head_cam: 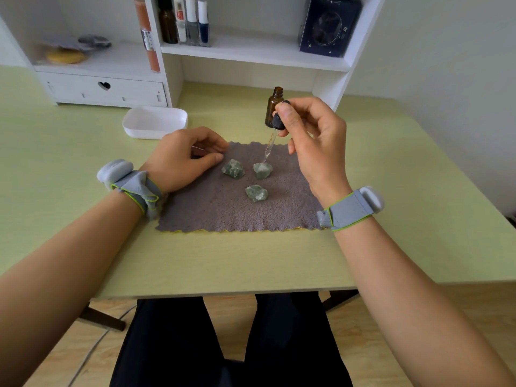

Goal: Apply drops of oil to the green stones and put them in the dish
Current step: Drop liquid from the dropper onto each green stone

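Stones lie on the cloth (pixel 223 208), none yet in the dish (pixel 155 121): near stone (pixel 256 193), left stone (pixel 233 169), right stone (pixel 262 170). Left hand (pixel 181 157) rests loosely curled and empty at the cloth edge. Right hand (pixel 312 135) pinches the dropper (pixel 272 141) by its bulb, tip just above the right stone. Keep the tip centred and clear of the surface; squeeze gently, one drop at a time. Uncapped bottle (pixel 274 106) stands behind; avoid knocking it
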`<act>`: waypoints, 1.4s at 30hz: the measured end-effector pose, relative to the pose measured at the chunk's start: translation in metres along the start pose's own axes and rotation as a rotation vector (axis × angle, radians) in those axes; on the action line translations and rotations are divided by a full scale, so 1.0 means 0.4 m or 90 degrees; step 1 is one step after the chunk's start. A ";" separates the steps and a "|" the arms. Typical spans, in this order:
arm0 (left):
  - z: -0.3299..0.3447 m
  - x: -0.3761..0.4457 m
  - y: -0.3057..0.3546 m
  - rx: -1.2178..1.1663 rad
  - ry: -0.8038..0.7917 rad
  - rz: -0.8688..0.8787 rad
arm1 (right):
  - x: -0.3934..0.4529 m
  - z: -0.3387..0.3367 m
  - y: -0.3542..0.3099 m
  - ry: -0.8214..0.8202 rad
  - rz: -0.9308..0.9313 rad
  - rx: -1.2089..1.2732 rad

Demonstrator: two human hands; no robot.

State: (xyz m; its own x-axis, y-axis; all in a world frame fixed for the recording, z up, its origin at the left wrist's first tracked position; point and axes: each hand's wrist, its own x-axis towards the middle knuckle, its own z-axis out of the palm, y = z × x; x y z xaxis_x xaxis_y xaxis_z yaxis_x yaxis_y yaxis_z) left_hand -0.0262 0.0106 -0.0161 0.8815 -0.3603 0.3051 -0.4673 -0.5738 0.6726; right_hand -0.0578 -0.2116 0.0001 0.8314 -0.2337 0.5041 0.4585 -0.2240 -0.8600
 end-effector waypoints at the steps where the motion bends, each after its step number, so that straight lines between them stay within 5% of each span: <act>1: 0.000 0.000 0.000 -0.001 -0.001 0.000 | 0.000 0.000 -0.001 0.001 0.000 0.001; 42: 0.000 0.000 0.003 -0.003 0.002 -0.004 | 0.000 0.014 -0.013 -0.019 -0.014 -0.001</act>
State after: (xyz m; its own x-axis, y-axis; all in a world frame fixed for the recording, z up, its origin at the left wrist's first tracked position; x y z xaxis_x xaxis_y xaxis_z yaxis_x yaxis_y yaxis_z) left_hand -0.0268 0.0099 -0.0152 0.8847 -0.3547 0.3025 -0.4614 -0.5732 0.6772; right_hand -0.0584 -0.2051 0.0040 0.8298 -0.2002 0.5208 0.4769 -0.2301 -0.8483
